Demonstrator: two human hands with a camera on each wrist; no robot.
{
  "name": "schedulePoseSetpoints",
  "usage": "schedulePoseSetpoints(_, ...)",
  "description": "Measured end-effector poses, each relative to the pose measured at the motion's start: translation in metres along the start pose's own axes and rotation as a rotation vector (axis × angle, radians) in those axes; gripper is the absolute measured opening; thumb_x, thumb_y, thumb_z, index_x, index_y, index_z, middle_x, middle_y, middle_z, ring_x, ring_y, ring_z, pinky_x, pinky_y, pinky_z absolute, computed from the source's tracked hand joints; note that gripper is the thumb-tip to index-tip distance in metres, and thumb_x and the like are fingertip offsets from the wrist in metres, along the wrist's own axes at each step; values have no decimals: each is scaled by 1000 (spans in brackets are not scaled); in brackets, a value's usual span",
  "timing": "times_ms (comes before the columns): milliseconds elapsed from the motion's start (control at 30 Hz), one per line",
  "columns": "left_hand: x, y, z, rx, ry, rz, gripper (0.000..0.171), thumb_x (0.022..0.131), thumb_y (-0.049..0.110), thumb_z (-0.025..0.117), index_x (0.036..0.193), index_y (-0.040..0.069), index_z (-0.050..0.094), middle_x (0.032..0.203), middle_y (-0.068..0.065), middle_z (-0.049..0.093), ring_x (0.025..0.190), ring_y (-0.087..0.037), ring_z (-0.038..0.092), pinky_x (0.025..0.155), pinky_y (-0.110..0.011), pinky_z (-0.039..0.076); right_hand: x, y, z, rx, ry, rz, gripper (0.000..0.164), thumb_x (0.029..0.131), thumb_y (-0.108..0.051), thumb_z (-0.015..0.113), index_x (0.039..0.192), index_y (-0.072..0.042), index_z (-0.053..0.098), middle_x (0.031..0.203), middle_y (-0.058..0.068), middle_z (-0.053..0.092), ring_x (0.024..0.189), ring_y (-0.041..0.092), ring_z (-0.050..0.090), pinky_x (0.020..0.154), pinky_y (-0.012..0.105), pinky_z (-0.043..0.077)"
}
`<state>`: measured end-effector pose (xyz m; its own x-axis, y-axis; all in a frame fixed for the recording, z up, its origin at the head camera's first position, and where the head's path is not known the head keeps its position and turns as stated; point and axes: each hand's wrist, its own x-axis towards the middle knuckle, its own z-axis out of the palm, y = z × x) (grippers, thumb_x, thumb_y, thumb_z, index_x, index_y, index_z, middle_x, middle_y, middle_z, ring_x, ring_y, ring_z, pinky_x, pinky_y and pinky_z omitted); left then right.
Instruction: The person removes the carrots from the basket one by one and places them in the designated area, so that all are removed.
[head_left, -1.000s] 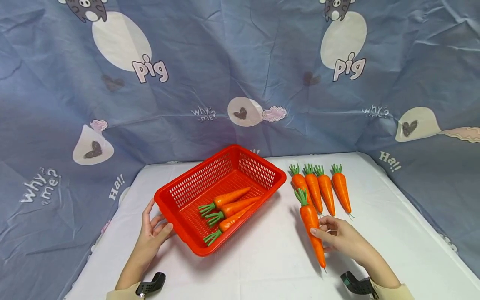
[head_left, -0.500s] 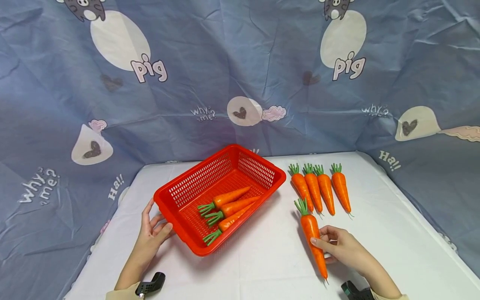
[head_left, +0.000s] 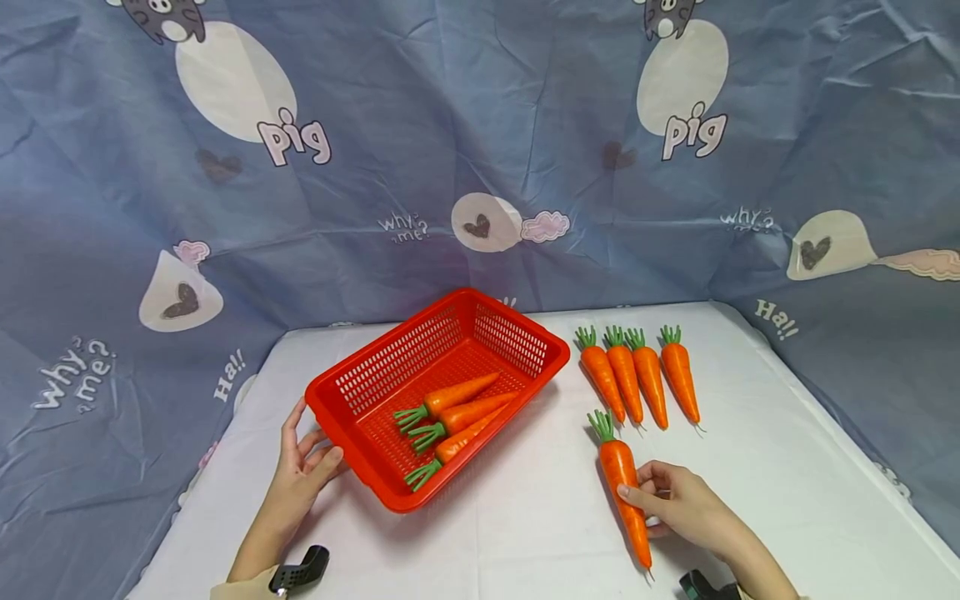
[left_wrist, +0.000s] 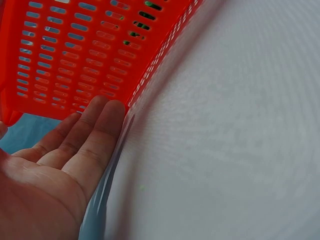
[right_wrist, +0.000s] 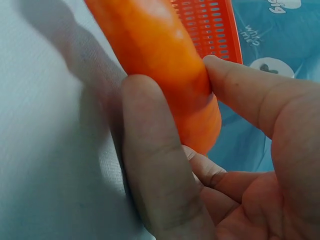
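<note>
Here the right hand pinches a carrot; the left hand, fingers extended, touches a red basket.

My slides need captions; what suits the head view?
Right hand gripping a green-topped orange carrot, left hand touching a red rectangular perforated plastic basket holding three more.

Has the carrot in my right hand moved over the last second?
Yes. Against the four carrots lying side by side on the white cloth, the held carrot has moved toward you in the head view.
</note>
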<state>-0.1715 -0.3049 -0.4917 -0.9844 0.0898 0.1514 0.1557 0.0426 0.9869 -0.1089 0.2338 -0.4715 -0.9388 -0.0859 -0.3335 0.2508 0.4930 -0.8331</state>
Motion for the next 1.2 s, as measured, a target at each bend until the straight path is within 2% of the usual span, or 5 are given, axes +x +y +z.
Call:
schedulePoseSetpoints(233, 0, 0, 0, 15, 5, 0, 98, 105, 3, 65, 172, 33, 0, 133, 5, 63, 113, -3, 73, 89, -29, 65, 4, -2, 3, -45, 46, 35, 50, 96, -40, 82, 118, 1, 64, 86, 6, 65, 75, 18, 65, 66, 32, 65)
schedulePoseSetpoints(633, -1, 1, 1, 18, 6, -11, 98, 105, 4, 65, 172, 32, -1, 131, 10, 63, 113, -3, 73, 89, -29, 64, 7, -3, 1, -131, 55, -10, 47, 98, -41, 79, 116, 0, 64, 75, 3, 59, 66, 17, 65, 60, 29, 59)
schedulePoseSetpoints(1200, -1, 2, 1, 31, 15, -20, 97, 105, 6, 65, 171, 34, 0, 131, 9, 63, 113, -3, 73, 89, -29, 64, 9, -7, 4, -176, 77, 37, 56, 91, -47, 84, 116, -2, 65, 78, 5, 61, 67, 17, 64, 63, 31, 62)
